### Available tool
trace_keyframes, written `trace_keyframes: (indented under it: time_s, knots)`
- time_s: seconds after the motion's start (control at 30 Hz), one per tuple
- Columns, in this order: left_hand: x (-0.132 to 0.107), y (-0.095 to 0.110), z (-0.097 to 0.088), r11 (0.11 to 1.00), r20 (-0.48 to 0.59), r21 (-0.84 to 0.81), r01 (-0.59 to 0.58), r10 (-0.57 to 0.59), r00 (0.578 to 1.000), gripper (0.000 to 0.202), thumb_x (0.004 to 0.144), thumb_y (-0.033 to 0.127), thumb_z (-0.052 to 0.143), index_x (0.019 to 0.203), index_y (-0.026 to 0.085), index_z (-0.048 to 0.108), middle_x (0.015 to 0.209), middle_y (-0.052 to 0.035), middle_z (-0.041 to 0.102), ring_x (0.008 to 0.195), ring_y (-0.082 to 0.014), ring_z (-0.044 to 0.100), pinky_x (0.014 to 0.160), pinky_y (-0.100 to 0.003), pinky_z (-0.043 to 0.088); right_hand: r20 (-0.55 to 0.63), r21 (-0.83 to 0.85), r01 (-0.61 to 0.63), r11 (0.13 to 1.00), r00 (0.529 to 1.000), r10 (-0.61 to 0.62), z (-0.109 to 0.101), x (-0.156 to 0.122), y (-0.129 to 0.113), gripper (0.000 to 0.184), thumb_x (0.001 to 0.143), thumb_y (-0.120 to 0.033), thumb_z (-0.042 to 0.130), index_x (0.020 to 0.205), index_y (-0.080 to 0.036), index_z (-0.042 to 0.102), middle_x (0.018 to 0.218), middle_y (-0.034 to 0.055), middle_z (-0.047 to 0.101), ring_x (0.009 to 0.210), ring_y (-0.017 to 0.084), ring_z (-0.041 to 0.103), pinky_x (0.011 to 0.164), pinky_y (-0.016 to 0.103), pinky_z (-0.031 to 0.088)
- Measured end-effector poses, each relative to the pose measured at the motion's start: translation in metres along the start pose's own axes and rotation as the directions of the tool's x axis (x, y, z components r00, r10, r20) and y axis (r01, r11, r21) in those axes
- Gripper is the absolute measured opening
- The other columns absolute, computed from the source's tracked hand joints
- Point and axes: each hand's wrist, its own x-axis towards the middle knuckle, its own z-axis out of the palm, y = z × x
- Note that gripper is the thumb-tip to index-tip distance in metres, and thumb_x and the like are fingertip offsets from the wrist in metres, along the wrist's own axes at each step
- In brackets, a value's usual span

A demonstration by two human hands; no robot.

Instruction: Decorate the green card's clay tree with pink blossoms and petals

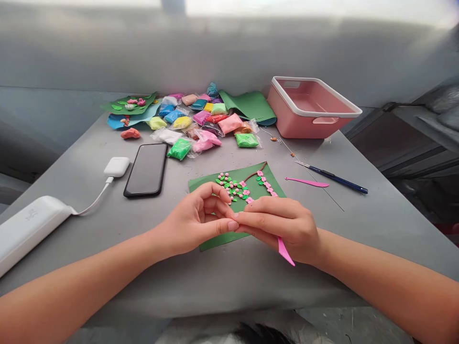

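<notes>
The right hand is closed around a pink modelling tool, whose tip juts out below the palm. The left hand pinches thumb and forefinger against the right fingertips; whether they hold anything cannot be told. Both hover over a green sheet bearing clay flowers. Farther back, clear bags of coloured clay lie beside a white-rimmed pink tub, its bare floor showing.

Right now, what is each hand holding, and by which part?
Right hand: a pink tool, gripped along its upper part, one end sticking out below. Left hand: cannot tell.
</notes>
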Motion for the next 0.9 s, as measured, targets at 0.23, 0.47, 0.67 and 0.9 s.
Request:
trace_keyframes:
  time_s: [0.23, 0.47, 0.67, 0.9]
  knots:
    - [0.000, 0.003, -0.001, 1.000, 0.031, -0.023, -0.012, 0.013, 0.999, 0.027, 0.081, 0.016, 0.077, 0.088, 0.021, 0.051, 0.077, 0.0044, 0.069, 0.076, -0.0083, 0.066, 0.075, -0.022, 0.054, -0.015, -0.004, 0.007, 1.000, 1.000, -0.007, -0.001, 0.000, -0.003, 0.012, 0.092, -0.006, 0.062, 0.096, -0.016, 0.067, 0.078, 0.0032, 0.068, 0.063, 0.010, 0.062, 0.056, 0.021, 0.052]
    - [-0.003, 0.007, 0.000, 0.998, 0.088, 0.044, 0.050, -0.054, 0.995, 0.018, 0.085, 0.024, 0.074, 0.087, 0.020, 0.056, 0.075, 0.0036, 0.061, 0.070, -0.0094, 0.060, 0.063, -0.021, 0.049, -0.080, -0.092, -0.107, 0.990, 0.992, 0.100, -0.012, 0.008, 0.001, 0.018, 0.089, -0.001, 0.063, 0.097, -0.017, 0.064, 0.084, 0.0056, 0.068, 0.072, 0.012, 0.067, 0.068, 0.022, 0.058]
    - [0.000, 0.010, -0.001, 0.994, 0.033, 0.110, 0.026, -0.030, 0.999, 0.013, 0.086, 0.030, 0.072, 0.093, 0.018, 0.070, 0.080, -0.0002, 0.065, 0.072, -0.0112, 0.062, 0.064, -0.022, 0.055, -0.049, -0.133, -0.083, 0.988, 0.996, 0.078, -0.020, 0.009, 0.003, 0.017, 0.098, -0.006, 0.052, 0.103, -0.017, 0.063, 0.081, 0.0057, 0.069, 0.071, 0.012, 0.066, 0.065, 0.025, 0.056]
    - [0.001, 0.004, -0.006, 0.997, -0.022, 0.068, 0.034, -0.032, 0.999, 0.017, 0.081, 0.029, 0.079, 0.095, 0.020, 0.073, 0.087, 0.0003, 0.069, 0.081, -0.0099, 0.065, 0.075, -0.020, 0.056, 0.002, -0.178, -0.015, 0.984, 1.000, 0.016, -0.022, 0.009, 0.000, 0.008, 0.090, -0.009, 0.068, 0.093, -0.015, 0.064, 0.072, 0.0044, 0.067, 0.063, 0.012, 0.062, 0.059, 0.024, 0.053]
